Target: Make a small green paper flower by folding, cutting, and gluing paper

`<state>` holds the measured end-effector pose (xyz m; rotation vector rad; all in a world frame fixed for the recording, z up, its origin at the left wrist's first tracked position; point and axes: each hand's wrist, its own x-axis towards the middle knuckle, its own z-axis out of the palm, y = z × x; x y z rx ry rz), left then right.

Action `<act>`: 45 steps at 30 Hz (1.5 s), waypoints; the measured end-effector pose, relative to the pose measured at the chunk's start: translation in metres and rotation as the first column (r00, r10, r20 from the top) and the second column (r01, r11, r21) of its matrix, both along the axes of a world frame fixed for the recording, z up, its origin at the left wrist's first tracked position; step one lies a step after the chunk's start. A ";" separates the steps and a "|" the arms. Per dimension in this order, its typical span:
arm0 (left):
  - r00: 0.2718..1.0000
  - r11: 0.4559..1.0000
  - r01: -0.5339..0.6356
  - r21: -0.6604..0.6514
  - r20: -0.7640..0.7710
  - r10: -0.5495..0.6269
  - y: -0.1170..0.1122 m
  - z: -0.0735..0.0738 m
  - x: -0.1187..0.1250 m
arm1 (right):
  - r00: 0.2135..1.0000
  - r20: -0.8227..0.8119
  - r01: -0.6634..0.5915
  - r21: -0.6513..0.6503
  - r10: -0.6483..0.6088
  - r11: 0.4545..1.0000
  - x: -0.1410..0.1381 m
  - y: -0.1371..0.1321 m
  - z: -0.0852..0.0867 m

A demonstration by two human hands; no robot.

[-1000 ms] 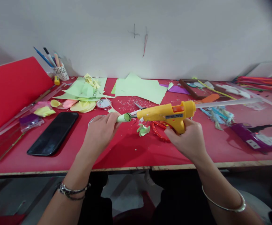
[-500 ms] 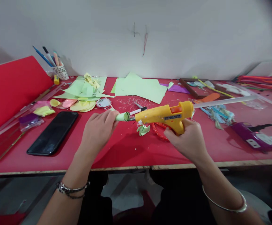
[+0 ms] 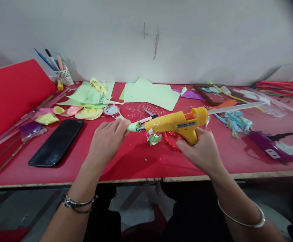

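Observation:
My left hand (image 3: 109, 137) is closed around a small rolled piece of green paper (image 3: 133, 126), whose open end points right. In my right hand (image 3: 202, 148) is a yellow glue gun (image 3: 175, 124), gripped by its handle. Its metal nozzle meets the mouth of the green roll; whether the tip is inside I cannot tell. A long translucent glue stick (image 3: 237, 107) sticks out of the gun's back. Just below the nozzle a crumpled green paper piece (image 3: 154, 139) lies on the red table (image 3: 133, 164), beside a red ring (image 3: 170, 141) partly hidden by the gun.
A black phone (image 3: 57, 143) lies at the left. Green paper sheets (image 3: 151, 95) and yellow paper circles (image 3: 89, 113) are spread toward the wall. A marker (image 3: 146, 118) rests behind the roll. At the right are a purple power strip (image 3: 272, 146) and a brown frame (image 3: 204, 94).
The green roll in my left hand has tilted slightly and its mouth has come closer around the nozzle. The glue gun has shifted a little left; its glue stick's far end sits further left.

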<state>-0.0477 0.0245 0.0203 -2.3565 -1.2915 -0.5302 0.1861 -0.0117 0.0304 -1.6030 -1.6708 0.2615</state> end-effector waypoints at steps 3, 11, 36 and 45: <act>1.000 1.000 0.015 0.025 -0.008 -0.015 0.000 -0.001 0.000 | 0.999 -0.031 -0.011 -0.018 0.010 1.000 0.000 -0.001 0.001; 1.000 0.998 0.030 0.052 -0.010 -0.029 0.000 0.000 0.001 | 0.998 -0.062 -0.018 0.008 0.019 1.000 -0.001 0.001 0.000; 0.999 0.998 -0.041 -0.047 0.023 0.043 -0.002 0.005 -0.001 | 0.999 0.042 0.000 0.026 -0.001 1.000 0.003 0.004 -0.003; 0.997 0.997 -0.071 -0.022 0.010 0.071 0.002 0.003 -0.006 | 1.000 0.023 0.010 0.002 -0.010 1.000 0.009 0.006 -0.003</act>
